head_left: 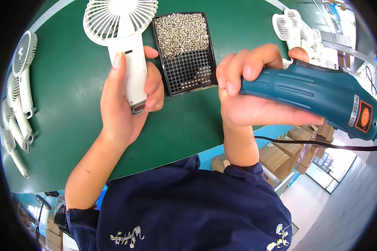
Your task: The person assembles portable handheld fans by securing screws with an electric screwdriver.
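My left hand (115, 98) is wrapped around the handle of a white handheld fan (135, 75), thumb along one side and fingers on the other. The fan's round slatted head points away from me, partly cut off by the top edge. In my right hand (243, 92) is a teal electric screwdriver (301, 90), held sideways with its back end to the right. Its tip is hidden behind my fingers, close to the right edge of a black screw tray (176, 69). Loose silver screws (182, 33) heap in the tray's far half; several stand in holes of its near half.
Several white fans (26, 85) lie along the left side of the green table (184, 129). More fans (295, 31) are grouped at the far right. A black cable (314, 143) runs below the screwdriver. Cardboard boxes (274, 157) stand beyond the table's near right edge.
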Motion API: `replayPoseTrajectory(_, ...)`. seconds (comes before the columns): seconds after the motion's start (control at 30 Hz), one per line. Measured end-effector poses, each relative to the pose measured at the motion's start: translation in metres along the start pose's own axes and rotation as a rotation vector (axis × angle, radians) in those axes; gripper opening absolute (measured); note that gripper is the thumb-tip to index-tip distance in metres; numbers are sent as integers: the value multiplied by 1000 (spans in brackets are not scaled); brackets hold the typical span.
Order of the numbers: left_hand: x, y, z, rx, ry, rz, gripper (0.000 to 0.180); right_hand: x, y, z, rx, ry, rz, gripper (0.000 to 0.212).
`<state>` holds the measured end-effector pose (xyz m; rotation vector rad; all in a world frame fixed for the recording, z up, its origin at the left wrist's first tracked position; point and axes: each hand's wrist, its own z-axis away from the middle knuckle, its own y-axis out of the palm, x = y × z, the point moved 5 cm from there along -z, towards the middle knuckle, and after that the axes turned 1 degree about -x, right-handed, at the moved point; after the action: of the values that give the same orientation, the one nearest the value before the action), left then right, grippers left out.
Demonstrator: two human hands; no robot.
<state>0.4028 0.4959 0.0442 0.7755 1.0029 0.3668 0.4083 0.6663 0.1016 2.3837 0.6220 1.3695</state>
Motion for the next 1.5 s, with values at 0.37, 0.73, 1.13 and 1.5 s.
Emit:
replayPoseTrajectory(0.37, -1, -2, 0, -7, 3, -12, 47, 1, 7, 1, -18, -20, 69, 91)
replayPoseTrajectory(0.73, 1, -5, -1, 62, -1, 87, 47, -2, 8, 1, 15, -28, 88, 91)
replayPoseTrajectory(1.13, 1, -7, 0, 31, -10, 103, 45, 15, 24, -3, -180, -174, -22, 95)
replayPoseTrajectory(1.5, 1, -8, -1, 22, 31, 94, 49, 12, 78, -8, 145, -44, -14, 79)
